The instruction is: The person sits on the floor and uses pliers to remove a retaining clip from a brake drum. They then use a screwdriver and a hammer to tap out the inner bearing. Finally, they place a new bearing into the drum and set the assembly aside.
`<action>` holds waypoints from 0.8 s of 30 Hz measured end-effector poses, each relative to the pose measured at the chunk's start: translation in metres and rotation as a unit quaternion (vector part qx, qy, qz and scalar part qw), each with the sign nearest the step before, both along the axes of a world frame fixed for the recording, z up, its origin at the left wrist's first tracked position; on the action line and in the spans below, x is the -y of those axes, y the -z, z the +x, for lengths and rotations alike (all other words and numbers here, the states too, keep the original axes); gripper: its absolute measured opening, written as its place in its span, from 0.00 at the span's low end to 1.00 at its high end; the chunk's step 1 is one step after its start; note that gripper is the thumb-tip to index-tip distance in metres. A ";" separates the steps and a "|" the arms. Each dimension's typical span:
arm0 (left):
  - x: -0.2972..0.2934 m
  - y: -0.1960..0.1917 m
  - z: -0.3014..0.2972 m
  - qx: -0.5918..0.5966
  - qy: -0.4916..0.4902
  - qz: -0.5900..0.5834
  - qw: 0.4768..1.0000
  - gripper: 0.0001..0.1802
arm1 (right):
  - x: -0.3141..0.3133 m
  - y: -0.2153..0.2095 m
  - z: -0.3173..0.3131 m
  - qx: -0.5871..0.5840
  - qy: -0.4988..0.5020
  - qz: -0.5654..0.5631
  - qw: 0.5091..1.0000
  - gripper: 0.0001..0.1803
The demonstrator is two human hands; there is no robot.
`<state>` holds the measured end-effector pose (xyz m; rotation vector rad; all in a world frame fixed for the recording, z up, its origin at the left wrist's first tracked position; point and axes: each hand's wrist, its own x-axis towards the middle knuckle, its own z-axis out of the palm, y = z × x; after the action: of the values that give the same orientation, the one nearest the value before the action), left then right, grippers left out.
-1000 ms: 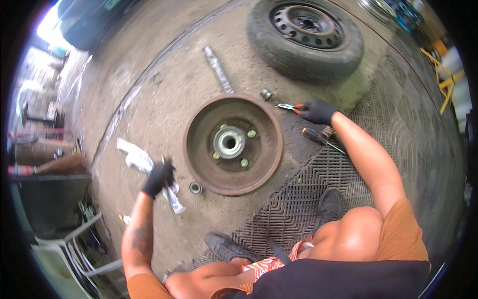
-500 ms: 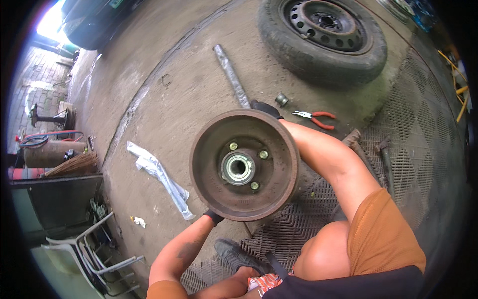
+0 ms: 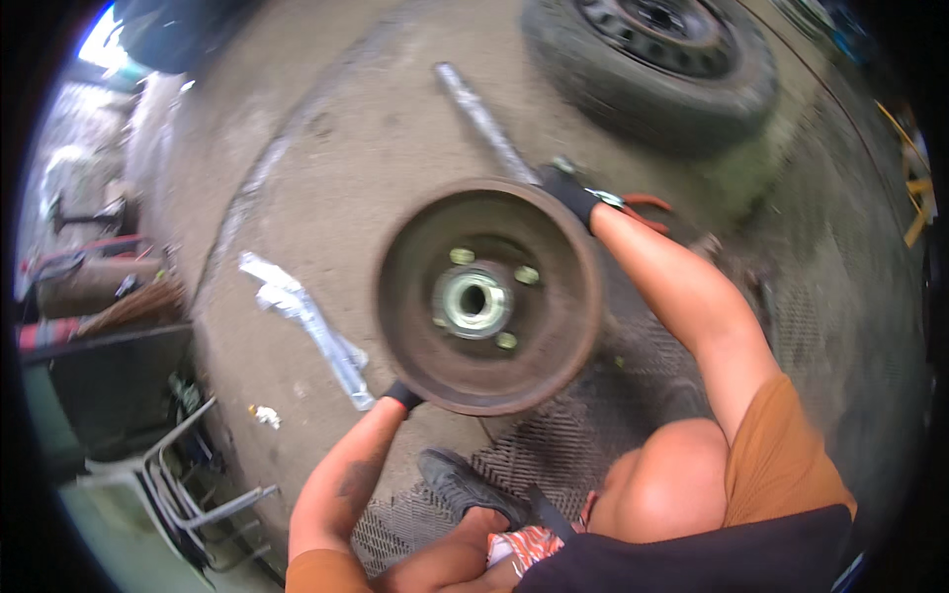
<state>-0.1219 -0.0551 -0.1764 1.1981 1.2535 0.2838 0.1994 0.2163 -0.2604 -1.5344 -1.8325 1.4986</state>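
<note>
- Head view: rusty round steel brake drum (image 3: 489, 296) with bright centre hub is now lifted off the concrete floor (image 3: 326, 148), where it lay flat a second ago; judged mid-carry.
- Left hand (image 3: 403, 396), black-gloved, clasps the drum's near rim; right hand (image 3: 570, 191), black-gloved, clasps the far rim.
- Red-handled pliers (image 3: 638, 204) lie just beyond the right hand; crumpled silver strip (image 3: 306, 321) lies beside the left forearm.
- Black tyre on steel wheel (image 3: 662, 49) rests farther out.
- Packages, labels, signs: none discernible.

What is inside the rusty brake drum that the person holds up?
Inside the brake drum sits a shiny metal hub with three visible pale studs around it. The floor behind the drum is covered.
</note>
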 end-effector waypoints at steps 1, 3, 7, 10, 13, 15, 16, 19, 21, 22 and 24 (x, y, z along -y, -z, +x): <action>-0.005 0.003 -0.003 -0.010 -0.006 0.001 1.000 0.19 | 0.011 -0.006 0.014 0.049 -0.049 -0.014 0.998 0.32; -0.022 0.015 -0.003 -0.015 -0.005 0.002 1.000 0.19 | 0.031 -0.032 0.040 0.164 -0.142 0.046 0.975 0.31; -0.037 0.009 -0.026 -0.081 -0.063 0.016 0.995 0.19 | 0.076 -0.096 0.116 0.141 -0.096 0.153 0.973 0.28; -0.061 0.006 -0.032 -0.108 -0.074 0.048 0.990 0.19 | 0.104 -0.106 0.244 0.183 0.077 0.198 0.960 0.29; -0.071 -0.007 -0.062 -0.153 -0.057 0.132 0.978 0.19 | 0.157 -0.095 0.341 0.407 0.188 0.055 0.892 0.32; -0.094 0.006 -0.070 -0.150 0.049 0.304 0.939 0.19 | 0.221 -0.038 0.423 0.414 0.196 0.015 0.889 0.39; -0.102 -0.002 -0.075 -0.159 0.074 0.357 0.918 0.19 | 0.248 -0.017 0.416 0.421 0.213 0.167 0.866 0.28; -0.119 -0.055 -0.062 -0.199 -0.012 0.224 0.954 0.21 | 0.266 0.004 0.416 0.408 0.244 0.210 0.854 0.24; -0.123 -0.101 -0.027 -0.173 -0.168 0.097 0.966 0.28 | 0.259 -0.006 0.414 0.372 0.240 0.138 0.886 0.22; -0.122 -0.115 -0.017 -0.131 -0.234 0.102 0.958 0.31 | 0.248 -0.005 0.418 0.392 0.215 0.157 0.880 0.22; -0.120 -0.126 -0.014 -0.076 -0.270 0.109 0.954 0.32 | 0.229 -0.031 0.379 0.369 0.213 0.193 0.884 0.23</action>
<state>-0.1359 0.0652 -0.0506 1.0554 1.7118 0.7598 0.5788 -0.0126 -0.2289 -2.2635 -1.7890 0.3143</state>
